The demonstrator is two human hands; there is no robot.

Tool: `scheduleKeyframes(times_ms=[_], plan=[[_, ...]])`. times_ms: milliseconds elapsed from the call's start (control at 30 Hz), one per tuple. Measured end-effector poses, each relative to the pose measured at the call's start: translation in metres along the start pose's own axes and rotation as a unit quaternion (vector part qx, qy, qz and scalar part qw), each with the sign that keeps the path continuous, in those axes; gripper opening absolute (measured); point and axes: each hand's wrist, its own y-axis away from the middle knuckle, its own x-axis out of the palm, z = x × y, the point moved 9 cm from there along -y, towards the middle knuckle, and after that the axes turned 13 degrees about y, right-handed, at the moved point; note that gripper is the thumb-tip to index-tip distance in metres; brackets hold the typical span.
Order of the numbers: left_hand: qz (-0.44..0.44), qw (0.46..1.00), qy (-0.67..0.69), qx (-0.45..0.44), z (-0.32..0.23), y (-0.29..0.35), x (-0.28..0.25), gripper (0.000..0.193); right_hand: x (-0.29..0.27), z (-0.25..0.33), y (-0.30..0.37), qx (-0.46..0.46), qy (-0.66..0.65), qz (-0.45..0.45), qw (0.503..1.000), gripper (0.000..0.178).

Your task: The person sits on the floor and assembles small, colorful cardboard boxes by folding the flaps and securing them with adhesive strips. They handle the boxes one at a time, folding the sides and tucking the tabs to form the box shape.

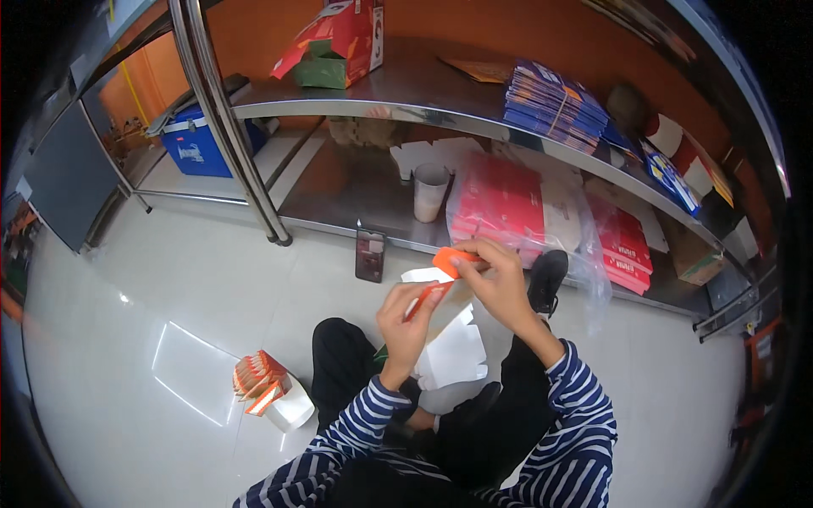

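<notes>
In front of my bent knees, both hands work on an orange-and-white cardboard piece (449,261). My left hand (401,326) pinches its narrow orange edge between thumb and fingers. On the other side, my right hand (500,284) is closed on a rounded orange flap. White card shows just behind the fingers; whether it belongs to the same piece, I cannot tell. Below the hands, a white cut-out card sheet (457,351) with notched edges lies between my legs. To the left of my knee, several orange-patterned card pieces (257,375) are bunched beside a white card piece (292,408).
A phone (370,256) leans against the lower metal shelf (330,216). That shelf holds a plastic cup (430,193) and plastic-wrapped red packs (500,199). Above are a red-and-green box (326,63) and tied blue booklets (555,106). A blue cooler (196,148) stands far left.
</notes>
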Motion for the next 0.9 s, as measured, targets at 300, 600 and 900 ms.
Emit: scheduleKeyframes(times_ms=[300, 600, 900], plan=[[0.007, 0.996, -0.076, 0.038, -0.010, 0.013, -0.001, 0.016, 0.013, 0.000, 0.004, 0.009, 0.102, 0.113, 0.988, 0.017], [0.069, 0.980, -0.114, 0.150, -0.022, 0.028, 0.016, 0.023, 0.032, 0.000, 0.019, -0.050, 0.234, 0.246, 0.939, 0.015], [0.101, 0.976, -0.107, 0.159, -0.021, 0.030, 0.016, 0.021, 0.042, -0.001, 0.026, -0.059, 0.106, 0.314, 0.942, 0.016]])
